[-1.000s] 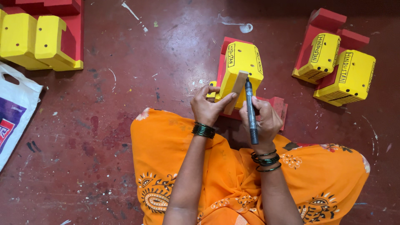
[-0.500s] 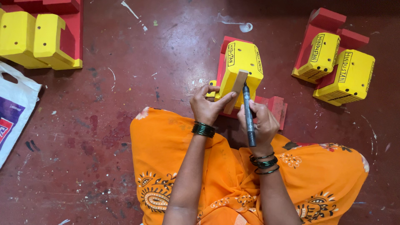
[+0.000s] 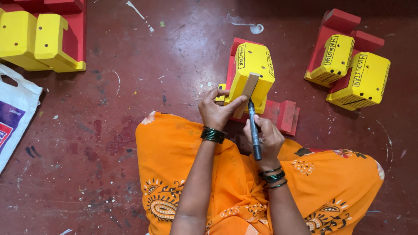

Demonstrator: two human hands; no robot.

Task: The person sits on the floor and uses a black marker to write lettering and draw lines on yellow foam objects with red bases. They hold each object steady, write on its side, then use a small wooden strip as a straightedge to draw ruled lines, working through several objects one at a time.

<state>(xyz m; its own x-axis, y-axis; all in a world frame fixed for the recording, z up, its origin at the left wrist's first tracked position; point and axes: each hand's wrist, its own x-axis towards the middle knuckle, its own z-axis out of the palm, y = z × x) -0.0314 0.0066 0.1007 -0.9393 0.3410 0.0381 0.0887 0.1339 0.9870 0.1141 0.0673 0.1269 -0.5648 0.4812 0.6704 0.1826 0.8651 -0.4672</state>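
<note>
While the left hand (image 3: 214, 114) is pinching a stiff wooden strip (image 3: 245, 94) against the yellow block (image 3: 251, 74) (rigid, likely light), the right hand (image 3: 267, 138) is gripping a marker (image 3: 254, 130).

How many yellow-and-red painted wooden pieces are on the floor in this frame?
4, though some may lie outside the frame. One pair sits top left, one is in the centre by the person's hands, and two are at the right: and.

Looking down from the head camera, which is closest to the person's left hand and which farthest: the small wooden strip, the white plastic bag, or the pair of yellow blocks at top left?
From the left hand:
1. Wooden strip, held against the yellow block ahead.
2. Yellow blocks, top left corner.
3. White plastic bag, left edge; nearly as far as the blocks.
</note>
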